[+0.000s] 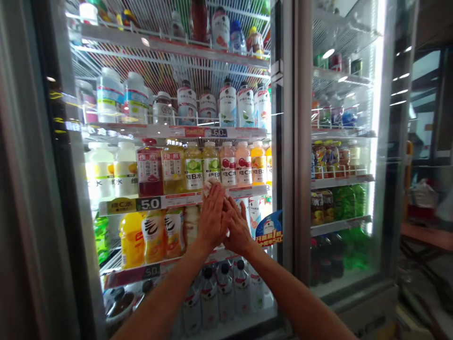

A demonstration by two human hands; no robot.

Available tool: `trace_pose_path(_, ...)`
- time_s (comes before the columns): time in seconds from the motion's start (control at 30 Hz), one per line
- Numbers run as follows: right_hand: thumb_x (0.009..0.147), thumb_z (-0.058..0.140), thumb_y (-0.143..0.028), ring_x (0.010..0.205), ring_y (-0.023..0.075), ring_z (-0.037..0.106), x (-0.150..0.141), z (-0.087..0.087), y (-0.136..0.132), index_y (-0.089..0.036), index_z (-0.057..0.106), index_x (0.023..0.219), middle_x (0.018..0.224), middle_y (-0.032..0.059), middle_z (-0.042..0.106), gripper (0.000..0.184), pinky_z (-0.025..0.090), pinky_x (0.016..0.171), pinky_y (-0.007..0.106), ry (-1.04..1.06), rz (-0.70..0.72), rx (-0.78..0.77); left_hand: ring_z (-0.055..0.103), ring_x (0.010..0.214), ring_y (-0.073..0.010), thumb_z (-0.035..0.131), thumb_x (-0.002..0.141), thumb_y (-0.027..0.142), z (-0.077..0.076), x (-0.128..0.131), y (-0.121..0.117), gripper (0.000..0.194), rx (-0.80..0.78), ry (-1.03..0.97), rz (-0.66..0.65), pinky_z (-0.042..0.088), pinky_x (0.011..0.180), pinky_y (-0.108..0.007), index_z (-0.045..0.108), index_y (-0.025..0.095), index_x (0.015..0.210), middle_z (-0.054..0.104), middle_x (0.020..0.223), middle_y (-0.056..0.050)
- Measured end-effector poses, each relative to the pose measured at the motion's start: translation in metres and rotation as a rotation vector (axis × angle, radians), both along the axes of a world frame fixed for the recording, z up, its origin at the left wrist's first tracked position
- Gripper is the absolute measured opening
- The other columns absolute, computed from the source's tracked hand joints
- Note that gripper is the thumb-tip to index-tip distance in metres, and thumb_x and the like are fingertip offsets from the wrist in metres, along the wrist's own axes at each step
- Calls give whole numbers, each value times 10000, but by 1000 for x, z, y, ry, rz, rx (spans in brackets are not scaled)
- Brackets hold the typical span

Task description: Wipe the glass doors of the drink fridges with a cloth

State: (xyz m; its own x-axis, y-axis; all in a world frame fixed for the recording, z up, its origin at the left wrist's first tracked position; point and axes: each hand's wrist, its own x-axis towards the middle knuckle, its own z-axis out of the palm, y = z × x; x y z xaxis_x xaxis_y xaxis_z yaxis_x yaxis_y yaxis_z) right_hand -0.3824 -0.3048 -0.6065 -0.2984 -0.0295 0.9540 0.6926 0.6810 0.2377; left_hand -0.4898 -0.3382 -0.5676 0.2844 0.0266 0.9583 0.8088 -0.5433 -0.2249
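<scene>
A pale crumpled cloth (209,186) shows at the fingertips of my left hand (213,218), level with a shelf edge in the drinks fridge. My left hand presses it, fingers long and close together, against what looks like the fridge's glass door (244,259). Touching its side is my right hand (238,227), fingers bent and pressing at the same spot; most of the cloth is hidden beneath the two hands. Behind them stand bottles with green-fruit labels (211,163) and bottles with red-cherry labels (228,164).
A blue round sticker (269,230) is on the glass right of my hands. A metal door frame (302,141) separates this door from a second fridge section (341,177) with more drinks. Orange juice bottles (153,236) stand lower left, clear bottles (225,288) below my hands.
</scene>
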Motion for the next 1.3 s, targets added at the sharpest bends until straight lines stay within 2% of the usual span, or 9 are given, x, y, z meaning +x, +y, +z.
trace_pose_path(0.17,828,407,-202,1366,236,231,47,29,12,-186,443,1226,1425,115,358,400,188,1092,510,298,-36,83,203,1360,-213,444,859,229,-1,5,19,488,119,87,213,216,1103,-426,348,133,1328,390,1384,-131)
trace_pose_path(0.3,857,390,-231,1364,244,236,44,61,23,-186,439,1245,1421,129,361,394,180,1084,518,436,-101,63,196,1362,-223,450,839,180,21,-68,4,408,218,118,361,233,1104,-410,461,161,1246,346,1418,-92)
trace_pose_path(0.43,855,397,-240,1386,263,154,24,52,28,-197,357,1337,1473,121,262,486,169,1080,539,404,-126,11,123,1376,-270,442,834,208,46,-141,-16,509,337,-430,455,155,1122,-491,359,102,1324,176,1477,-148)
trace_pose_path(0.5,848,419,-247,1392,277,110,16,41,28,-207,312,1370,1496,112,198,535,162,1081,547,378,-141,7,128,1374,-271,436,828,211,45,-132,-14,573,325,-459,430,154,1121,-498,282,87,1365,195,1467,-166)
trace_pose_path(0.7,861,419,-263,1381,261,175,17,30,31,-219,304,1381,1482,97,251,534,176,1092,513,336,-169,54,205,1360,-210,435,819,219,18,-39,9,609,167,113,330,256,1104,-413,233,136,1388,296,1439,-120)
trace_pose_path(0.93,865,408,-276,1374,259,199,15,29,32,-211,333,1369,1465,98,294,515,181,1093,506,374,-163,56,91,1366,-332,416,854,273,21,-169,-26,625,267,-387,526,148,1115,-552,186,61,1395,112,1490,-154)
trace_pose_path(1.0,862,408,-275,1376,261,193,13,29,32,-212,319,1377,1468,95,288,527,180,1092,509,380,-163,54,82,1367,-323,363,878,277,20,-166,-24,600,280,-404,524,142,1120,-548,156,80,1406,87,1499,-124)
trace_pose_path(1.17,860,403,-264,1371,256,210,14,29,31,-215,339,1367,1465,93,294,513,183,1093,498,377,-163,57,160,1368,-255,391,827,214,-3,-79,-2,606,140,-54,425,235,1115,-454,216,130,1401,181,1482,-113)
trace_pose_path(1.3,860,400,-255,1369,248,221,15,29,30,-204,368,1348,1452,101,320,492,187,1094,484,377,-168,61,158,1368,-265,400,827,212,-20,-121,-18,606,138,-91,490,192,1112,-481,223,118,1399,215,1467,-143)
